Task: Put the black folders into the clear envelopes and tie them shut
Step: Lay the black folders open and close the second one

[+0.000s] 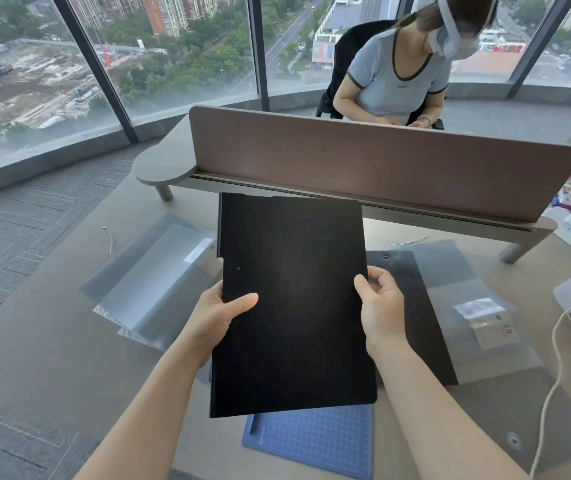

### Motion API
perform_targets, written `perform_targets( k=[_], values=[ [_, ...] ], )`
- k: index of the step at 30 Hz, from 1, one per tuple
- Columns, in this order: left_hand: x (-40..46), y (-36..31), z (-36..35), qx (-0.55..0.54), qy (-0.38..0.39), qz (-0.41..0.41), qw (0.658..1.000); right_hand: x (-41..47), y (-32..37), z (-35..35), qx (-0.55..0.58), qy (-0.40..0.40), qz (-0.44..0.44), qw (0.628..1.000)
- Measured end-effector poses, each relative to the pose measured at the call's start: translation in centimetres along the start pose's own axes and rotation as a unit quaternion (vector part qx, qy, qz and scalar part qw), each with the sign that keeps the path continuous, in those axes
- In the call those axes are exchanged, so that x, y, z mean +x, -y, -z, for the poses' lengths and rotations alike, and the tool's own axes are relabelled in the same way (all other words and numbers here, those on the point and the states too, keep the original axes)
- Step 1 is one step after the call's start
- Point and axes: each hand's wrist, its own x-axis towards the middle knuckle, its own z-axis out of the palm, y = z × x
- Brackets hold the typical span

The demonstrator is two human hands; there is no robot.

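From the head view, I have the black folder [292,299] lifted clear of the desk [52,341], one hand on each long edge so it stays flat and square for sliding into a sleeve. My left hand [220,315] pinches the left edge, thumb on top and fingers underneath; my right hand [381,306] clamps the right edge the same way. A pile of clear envelopes [152,282] lies toward the desk's left edge, string loose, mouth apparently facing me. A second black folder [422,317] rests on another clear envelope [478,306] toward the right edge. A blue cutting mat [315,441] sits at the near edge under the raised folder. I judge insertion has not begun.
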Motion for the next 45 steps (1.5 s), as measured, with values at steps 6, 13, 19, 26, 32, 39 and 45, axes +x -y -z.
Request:
perform_targets(
  k=[6,13,19,26,32,39,45],
  values=[
    [1.2,2.4,0.5,-0.033,-0.003,0.052,0.998,0.3,-2.8,-0.1,-0.074,0.012,-0.039,0.996],
    [2.6,5.2,1.1,-0.038,-0.007,0.098,0.994,-0.6,-5.3,0.0,-0.135,0.057,-0.090,0.985],
    [3.4,8.0,2.5,0.004,-0.052,0.132,0.990,-1.5,-8.4,-1.2,-0.214,0.073,-0.107,0.968],
    [4.6,11.4,4.5,0.105,-0.141,0.148,0.973,-2.8,-9.3,-3.4,-0.295,0.088,-0.115,0.944],
    [5.2,12.5,5.5,0.136,-0.167,0.140,0.966,-2.9,-10.3,-5.1,-0.359,0.094,-0.088,0.924],
    [5.8,12.6,7.3,0.175,-0.205,0.138,0.953,-2.9,-10.9,-7.6,-0.374,0.132,-0.087,0.914],
    [6.7,12.6,8.1,0.248,-0.193,0.123,0.941,-2.8,-11.8,-9.7,-0.380,0.135,-0.078,0.912]
  ],
)
